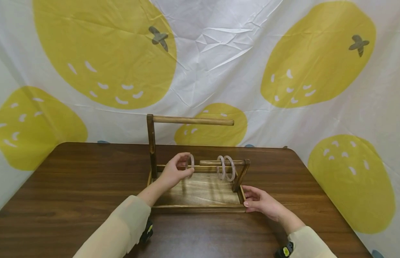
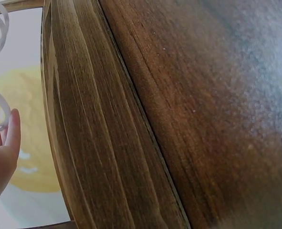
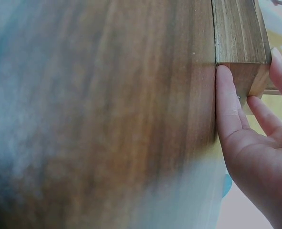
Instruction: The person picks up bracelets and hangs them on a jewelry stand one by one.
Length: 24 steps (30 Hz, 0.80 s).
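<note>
My left hand (image 1: 175, 170) pinches a pale translucent bangle (image 1: 191, 165) between thumb and fingers, above the base of a wooden two-arm stand (image 1: 193, 193). That bangle is upright, apart from the free left end of the stand's lower bar (image 1: 206, 162). Two more pale bangles (image 1: 231, 168) hang on this bar near its right post. The left wrist view shows part of the held bangle (image 2: 2, 102) beside my fingertips. My right hand (image 1: 262, 203) touches the right end of the base, its fingers fairly straight along the outer side in the right wrist view.
The stand's taller upper bar (image 1: 193, 120) juts right from the left post (image 1: 151, 147) and carries nothing. A dark wooden table (image 1: 74, 186) lies beneath. Behind it hangs a white cloth (image 1: 219, 64) printed with yellow fruit.
</note>
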### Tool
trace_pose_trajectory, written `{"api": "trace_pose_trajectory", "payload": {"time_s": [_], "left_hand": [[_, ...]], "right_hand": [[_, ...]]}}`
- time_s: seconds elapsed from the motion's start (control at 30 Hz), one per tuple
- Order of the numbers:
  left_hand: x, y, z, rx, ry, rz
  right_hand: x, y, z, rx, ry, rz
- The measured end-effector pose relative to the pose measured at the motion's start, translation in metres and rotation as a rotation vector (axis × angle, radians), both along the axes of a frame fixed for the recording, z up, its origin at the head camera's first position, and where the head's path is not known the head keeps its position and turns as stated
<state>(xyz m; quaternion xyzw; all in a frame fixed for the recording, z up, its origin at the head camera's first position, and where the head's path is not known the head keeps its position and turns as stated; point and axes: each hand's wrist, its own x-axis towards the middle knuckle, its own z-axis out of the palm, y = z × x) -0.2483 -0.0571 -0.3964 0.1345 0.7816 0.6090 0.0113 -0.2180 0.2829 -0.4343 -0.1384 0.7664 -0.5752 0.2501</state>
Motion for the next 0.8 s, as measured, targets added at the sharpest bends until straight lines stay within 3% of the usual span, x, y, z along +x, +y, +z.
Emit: {"api": "trace_pose_trajectory", "payload": {"time_s": [0.8], "left_hand": [[0.0014, 0.0061, 0.0061, 0.048, 0.013, -0.069]], "right_hand": [[-0.0014, 0.0006, -0.0009, 0.011, -0.009, -0.006]]}}
